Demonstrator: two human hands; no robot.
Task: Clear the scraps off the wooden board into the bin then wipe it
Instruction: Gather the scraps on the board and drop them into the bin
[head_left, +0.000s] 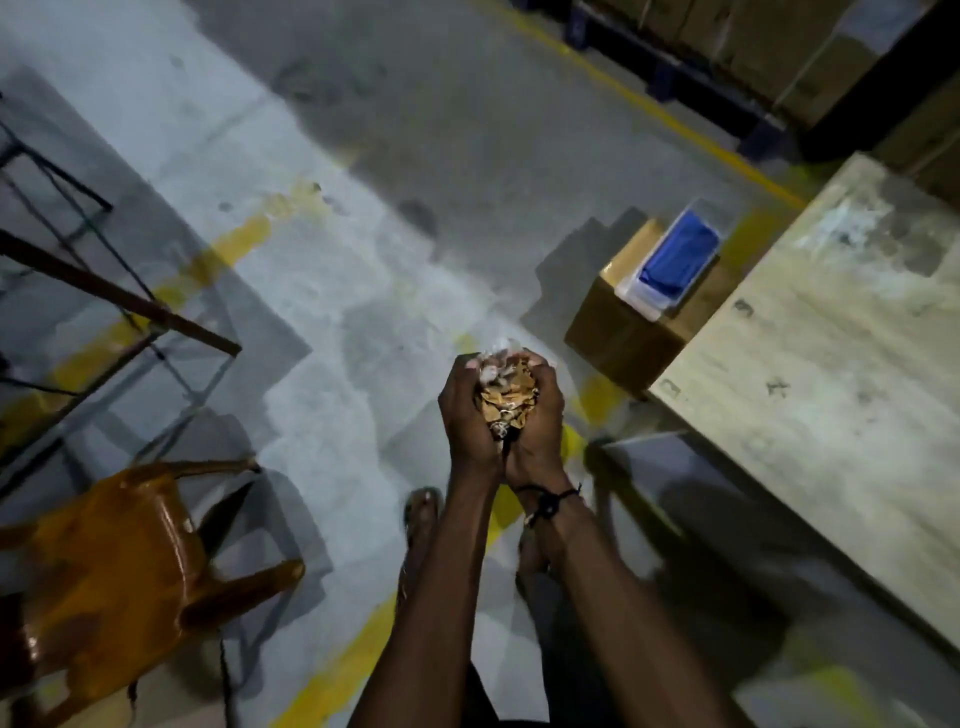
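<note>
Warehouse — yellow floor lines (332, 670), stacked cartons (779, 47) on pallets.

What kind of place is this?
Probably a warehouse or workshop: grey concrete floor with painted yellow lines, stacked brown cardboard boxes on dark pallets, and a big pale wooden board.

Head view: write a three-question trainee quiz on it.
1. True or false: both hands cup the scraps together.
2. What colour is the cloth in the tray on the box?
3. The chair lies: A) lower left B) upper right C) on the board.

Key: 1 true: left hand and right hand hold them over the floor. 2 blue. 3 A.
</note>
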